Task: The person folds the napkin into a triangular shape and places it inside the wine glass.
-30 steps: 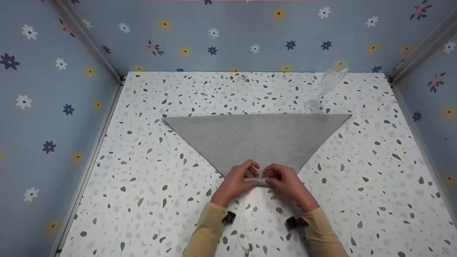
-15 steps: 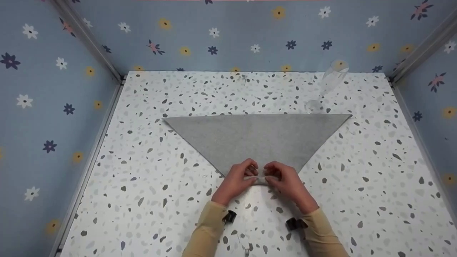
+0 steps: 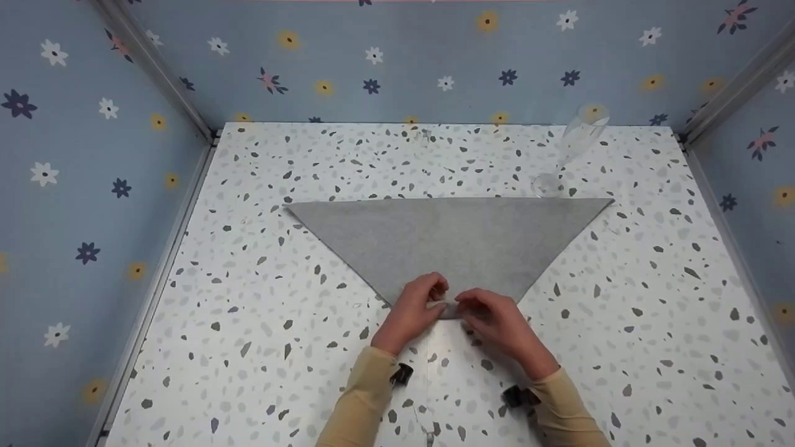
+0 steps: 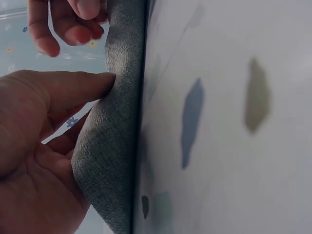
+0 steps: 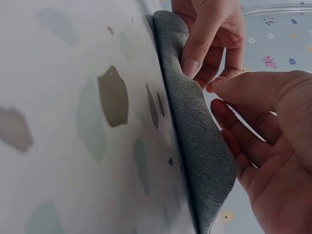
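Observation:
A grey cloth napkin (image 3: pixel 447 242) lies in a broad triangle, its long edge to the back and its front end turned up into a short roll. My left hand (image 3: pixel 410 310) holds the left part of that roll, the thumb on top and the fingers behind; the left wrist view shows the thumbtip on the cloth's folded edge (image 4: pixel 109 141). Just to the right, my right hand (image 3: pixel 500 320) hovers close over the roll with loosely bent fingers. In the right wrist view its thumb and forefinger come near each other beside the cloth, without cloth between them.
A clear champagne flute (image 3: pixel 581 136) stands behind the napkin at the back right, its foot near the long edge. The white speckled table (image 3: pixel 248 347) is bordered by blue flowered panels (image 3: pixel 397 62) at the back and both sides.
My right hand has let go of the roll and drawn slightly up and away to the right. My left hand stays on the cloth, a little farther forward. The flute has not moved.

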### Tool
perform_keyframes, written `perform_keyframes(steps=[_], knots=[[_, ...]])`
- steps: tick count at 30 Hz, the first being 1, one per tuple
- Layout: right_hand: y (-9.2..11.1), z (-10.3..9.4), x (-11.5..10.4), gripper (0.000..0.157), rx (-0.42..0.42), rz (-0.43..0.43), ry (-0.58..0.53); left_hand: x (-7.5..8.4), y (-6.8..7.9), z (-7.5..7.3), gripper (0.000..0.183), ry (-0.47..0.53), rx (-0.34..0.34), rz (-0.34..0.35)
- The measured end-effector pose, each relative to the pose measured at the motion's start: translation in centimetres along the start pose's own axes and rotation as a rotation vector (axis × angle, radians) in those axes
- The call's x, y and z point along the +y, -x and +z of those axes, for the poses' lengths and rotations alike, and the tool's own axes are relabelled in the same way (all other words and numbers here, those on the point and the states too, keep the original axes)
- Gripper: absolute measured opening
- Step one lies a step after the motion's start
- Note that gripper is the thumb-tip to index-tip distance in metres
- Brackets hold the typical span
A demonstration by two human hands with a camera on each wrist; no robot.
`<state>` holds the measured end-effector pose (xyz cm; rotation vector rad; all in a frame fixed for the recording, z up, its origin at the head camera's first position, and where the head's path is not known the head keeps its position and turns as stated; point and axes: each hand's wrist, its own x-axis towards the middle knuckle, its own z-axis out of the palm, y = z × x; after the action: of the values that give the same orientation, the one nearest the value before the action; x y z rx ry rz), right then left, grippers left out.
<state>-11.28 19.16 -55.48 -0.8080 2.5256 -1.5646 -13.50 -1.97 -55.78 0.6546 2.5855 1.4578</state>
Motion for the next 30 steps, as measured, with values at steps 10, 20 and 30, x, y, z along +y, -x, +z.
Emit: perform_keyframes(steps=[10, 20, 30], knots=[[-0.4, -0.3, 0.3, 0.046, -0.028, 0.056, 0.045, 0.4, 0.0, -0.1, 0.031, 0.043, 0.045, 0.06], [-0.8, -0.4, 0.6, 0.053, -0.048, 0.082, 0.068, 0.6, 0.1, -0.2, 0.033, 0.174, -0.013, 0.052], [-1.2, -0.5, 0.7, 0.05, -0.067, 0.116, 0.112, 0.1, -0.1, -0.2, 0.042, 0.149, -0.033, 0.046]])
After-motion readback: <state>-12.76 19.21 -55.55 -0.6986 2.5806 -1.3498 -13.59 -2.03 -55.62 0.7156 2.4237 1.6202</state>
